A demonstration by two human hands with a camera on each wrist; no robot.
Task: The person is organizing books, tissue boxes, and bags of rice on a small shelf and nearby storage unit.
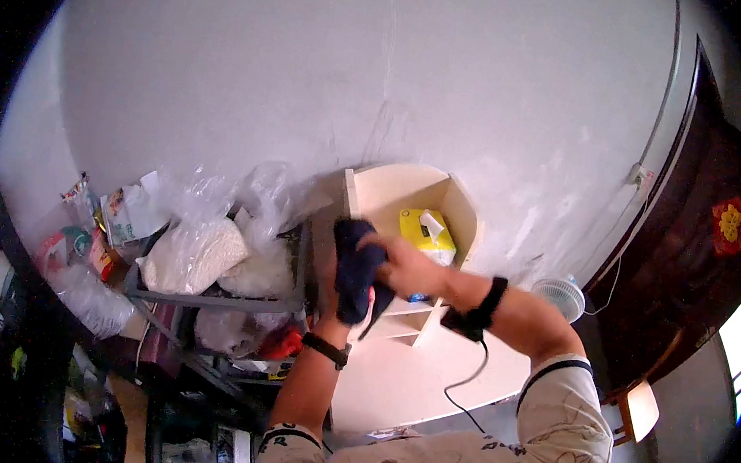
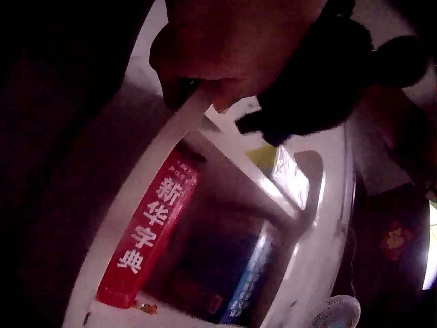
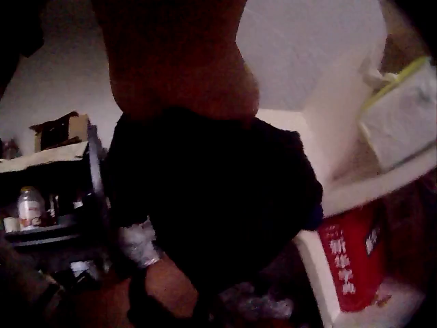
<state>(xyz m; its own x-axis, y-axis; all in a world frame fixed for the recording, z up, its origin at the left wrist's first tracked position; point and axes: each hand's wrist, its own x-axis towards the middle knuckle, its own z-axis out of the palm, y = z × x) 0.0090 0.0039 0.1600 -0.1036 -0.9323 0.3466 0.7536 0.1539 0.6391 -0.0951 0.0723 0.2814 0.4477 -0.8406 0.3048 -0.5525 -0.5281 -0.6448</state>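
Landmark: I take the cream shelf unit (image 1: 399,182) as my reference; it stands on the white desk (image 1: 395,386), against the grey wall.
Dark cloth: bunched at the front left of the shelf unit, part of it hanging down; its folds are too dark for me to read.
Right hand: my right hand (image 1: 415,270) is closed on the dark cloth (image 1: 353,273), its back toward the head camera; the cloth hides most of the fingertips, and the hand is blurred.
Left hand: my left hand (image 2: 225,48) has its fingers curled at the edge of the shelf unit's side panel, just beside the cloth; I can't make out every finger.
Tissue pack: the yellow tissue pack (image 1: 426,228) sits in the shelf unit's upper compartment, a white tissue poking out.
Books: the red book (image 2: 147,232), with white characters on its spine, and the blue book (image 2: 246,273) are in a compartment below the tissue pack.
Fan: the pale round fan (image 1: 560,298) is right of the shelf unit.
Rack: left of the shelf unit, the grey rack (image 1: 213,301) holds clear plastic bags (image 1: 195,255), one with white contents.
Cabinet: the dark glossy cabinet (image 1: 683,259), with a red and gold ornament (image 1: 730,224), is farther right.
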